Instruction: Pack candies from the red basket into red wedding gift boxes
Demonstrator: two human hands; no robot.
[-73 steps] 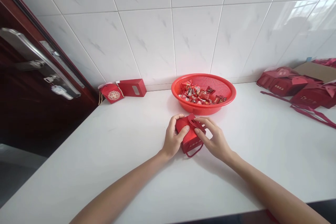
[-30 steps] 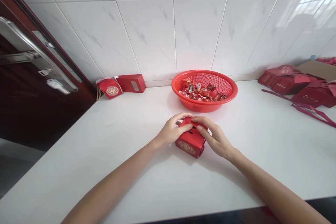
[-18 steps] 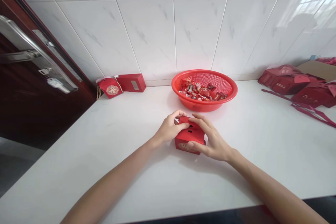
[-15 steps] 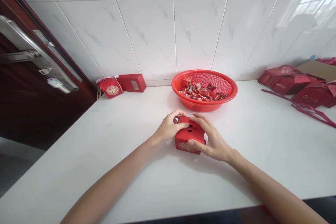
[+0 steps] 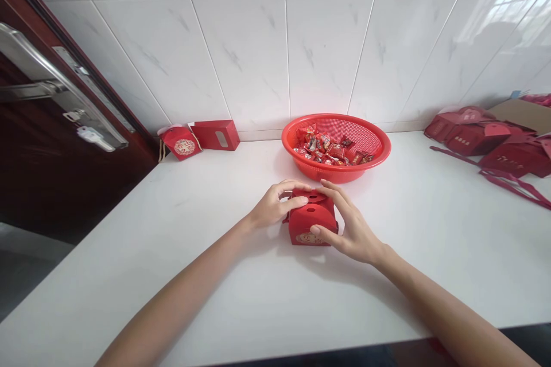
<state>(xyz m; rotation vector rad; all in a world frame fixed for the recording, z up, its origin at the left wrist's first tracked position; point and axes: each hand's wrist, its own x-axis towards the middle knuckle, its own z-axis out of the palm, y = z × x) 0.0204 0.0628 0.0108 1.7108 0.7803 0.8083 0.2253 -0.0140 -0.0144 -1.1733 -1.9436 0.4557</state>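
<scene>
1. Since the earliest frame, the red box has turned its gold emblem to the near side; it sits on the counter at lower centre.
2. Left hand curls closed on its top; right hand arches half open, thumb against its front.
3. Beyond, upper centre: red basket of wrapped sweets; more red boxes far right.

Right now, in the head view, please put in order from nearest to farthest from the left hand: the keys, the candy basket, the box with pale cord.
1. Basket: just beyond the left hand, toward the right.
2. Box with pale cord: back left.
3. Keys: far left, at the door.
</scene>
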